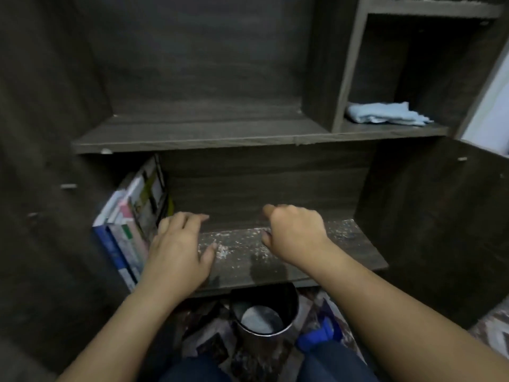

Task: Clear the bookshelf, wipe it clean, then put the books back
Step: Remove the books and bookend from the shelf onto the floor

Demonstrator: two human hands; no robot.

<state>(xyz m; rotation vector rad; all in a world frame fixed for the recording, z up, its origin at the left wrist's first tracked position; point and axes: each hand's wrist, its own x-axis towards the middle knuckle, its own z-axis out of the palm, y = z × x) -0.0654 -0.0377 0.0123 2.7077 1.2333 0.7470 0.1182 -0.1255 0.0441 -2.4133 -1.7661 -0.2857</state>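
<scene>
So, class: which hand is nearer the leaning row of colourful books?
Left. The left hand rests beside the leaning colourful books; the right hand hovers further right.

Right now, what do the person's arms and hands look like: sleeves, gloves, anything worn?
Left hand and right hand are bare: no gloves, rings, watch or bracelets visible. Left forearm and right forearm are uncovered to the frame edge, no sleeve in view. Dark blue trousers show below.

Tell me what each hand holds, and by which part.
Nothing is held. The left hand lies flat beside the books; the right hand is curled over the dusty shelf, with nothing visible in it.
</scene>
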